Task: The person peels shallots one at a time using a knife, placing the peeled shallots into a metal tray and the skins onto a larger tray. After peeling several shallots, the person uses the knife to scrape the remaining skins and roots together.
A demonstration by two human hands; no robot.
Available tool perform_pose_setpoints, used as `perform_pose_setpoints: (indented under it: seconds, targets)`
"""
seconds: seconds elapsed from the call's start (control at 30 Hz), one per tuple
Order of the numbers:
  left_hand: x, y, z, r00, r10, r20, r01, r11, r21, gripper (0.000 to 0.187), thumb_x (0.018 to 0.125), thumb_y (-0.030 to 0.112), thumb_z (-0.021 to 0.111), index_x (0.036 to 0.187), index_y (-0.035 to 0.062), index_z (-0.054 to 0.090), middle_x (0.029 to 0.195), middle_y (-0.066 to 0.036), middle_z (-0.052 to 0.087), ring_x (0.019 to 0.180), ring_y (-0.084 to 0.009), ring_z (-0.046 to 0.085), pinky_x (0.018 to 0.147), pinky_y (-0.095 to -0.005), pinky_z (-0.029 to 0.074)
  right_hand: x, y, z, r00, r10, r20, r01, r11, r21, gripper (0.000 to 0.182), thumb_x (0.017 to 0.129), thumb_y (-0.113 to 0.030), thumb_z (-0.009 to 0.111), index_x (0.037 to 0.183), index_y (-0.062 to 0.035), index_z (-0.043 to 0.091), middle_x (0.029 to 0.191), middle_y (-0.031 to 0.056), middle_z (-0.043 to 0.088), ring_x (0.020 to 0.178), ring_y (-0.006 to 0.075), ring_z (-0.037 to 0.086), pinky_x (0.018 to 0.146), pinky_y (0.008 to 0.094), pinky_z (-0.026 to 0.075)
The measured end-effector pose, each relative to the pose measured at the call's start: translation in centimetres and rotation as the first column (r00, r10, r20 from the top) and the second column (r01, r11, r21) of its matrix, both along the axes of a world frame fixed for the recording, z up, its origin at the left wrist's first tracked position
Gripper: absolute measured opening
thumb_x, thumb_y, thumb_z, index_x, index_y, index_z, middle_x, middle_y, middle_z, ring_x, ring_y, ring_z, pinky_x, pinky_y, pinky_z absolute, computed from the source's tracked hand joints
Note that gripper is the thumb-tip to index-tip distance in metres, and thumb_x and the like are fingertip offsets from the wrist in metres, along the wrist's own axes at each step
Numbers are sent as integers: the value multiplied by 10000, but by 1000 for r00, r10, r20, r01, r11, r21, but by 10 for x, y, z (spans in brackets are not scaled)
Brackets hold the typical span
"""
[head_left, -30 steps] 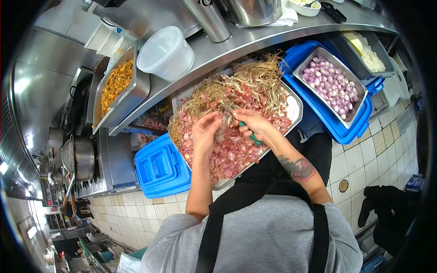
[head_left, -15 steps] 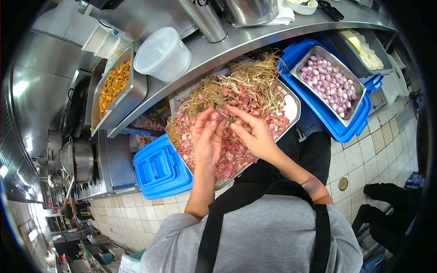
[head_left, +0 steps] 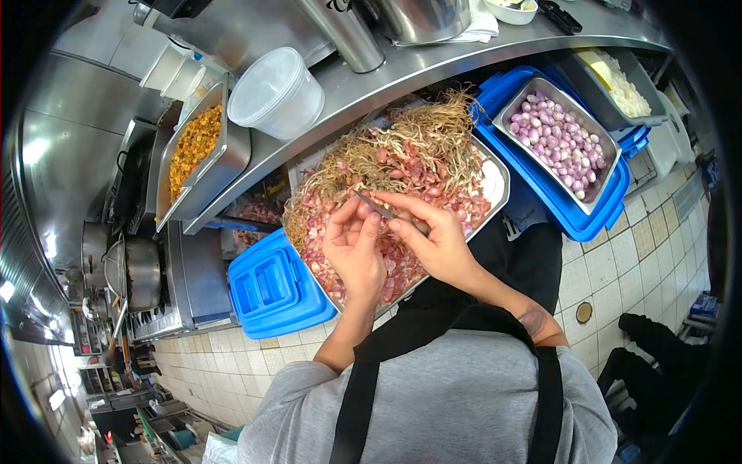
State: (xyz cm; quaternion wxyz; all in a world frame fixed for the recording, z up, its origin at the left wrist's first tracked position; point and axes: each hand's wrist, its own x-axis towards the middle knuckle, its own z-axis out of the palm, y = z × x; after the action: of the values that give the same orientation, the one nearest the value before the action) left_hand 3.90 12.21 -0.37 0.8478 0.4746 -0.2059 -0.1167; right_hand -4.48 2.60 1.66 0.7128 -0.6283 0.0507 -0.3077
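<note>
Between the fingertips of my left hand (head_left: pixel 355 251) is a small shallot (head_left: pixel 365 210), partly covered by the fingers. My right hand (head_left: pixel 437 243) grips a small knife (head_left: pixel 379 206), its dark blade lying against the shallot. Both hands are close together above a large metal tray (head_left: pixel 500 203). Reddish shallot skins (head_left: pixel 402 267) fill the near part of that tray, and a tangle of dry stalks and roots (head_left: pixel 433 127) lies across its far side. Off to the right, peeled purple shallots (head_left: pixel 553 139) fill a steel pan (head_left: pixel 607 182).
The steel pan rests on a blue lid (head_left: pixel 576 228). Another blue lid (head_left: pixel 270 286) is left of the tray. A steel counter (head_left: pixel 433 56) runs along the back, bearing a clear plastic tub (head_left: pixel 278 97) and a pan of chopped orange food (head_left: pixel 197 143). Someone's dark-clothed legs (head_left: pixel 649 371) are at right.
The knife blade has come into plain view against the shallot. My left hand has turned and shifted slightly down and right; my right hand has come slightly lower.
</note>
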Motion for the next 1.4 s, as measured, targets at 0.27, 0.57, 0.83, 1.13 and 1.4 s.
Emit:
perform_pose_setpoints:
  seconds: [0.27,0.57,0.83,1.13,1.4]
  targets:
    - [-14,-4,-3,957,115,266,-117,993,-9,315,734,-143,619,1019,-31,547,1145,-173,521,993,-189,553,864,-291,476,-8,-4,3,959,278,64,-271,820,503,311,870,-36,547,1178,-8,510,810,33,612,610,-1,479,472,156,360]
    - [-20,-7,-9,988,63,138,-60,998,-29,345,756,-110,620,1079,-41,524,1081,-157,573,943,-164,574,816,-273,495,-3,-1,0,984,146,99,-176,872,457,171,866,-16,547,1028,32,524,927,101,631,777,72,582,664,183,468]
    - [-7,-11,6,917,-310,-251,302,951,-73,296,871,26,538,1164,-7,505,1136,-121,554,903,-153,581,774,-259,505,-2,-11,-12,993,112,33,-114,860,498,144,867,-44,563,985,33,537,769,51,604,495,25,463,424,161,353]
    - [1,-1,-1,924,-291,-248,301,954,1,317,866,26,546,1176,-29,511,1092,-104,571,901,-150,574,799,-285,492,-3,-10,-8,989,149,19,-143,898,416,255,875,-60,546,1115,27,543,780,64,620,518,35,489,447,166,392]
    - [3,3,18,948,-271,-166,283,958,48,384,839,61,592,1187,-62,485,1080,-128,575,953,-173,576,824,-280,490,-5,-30,-22,967,-47,-251,61,997,49,361,843,-66,561,1201,-34,526,761,58,650,577,55,546,526,207,435]
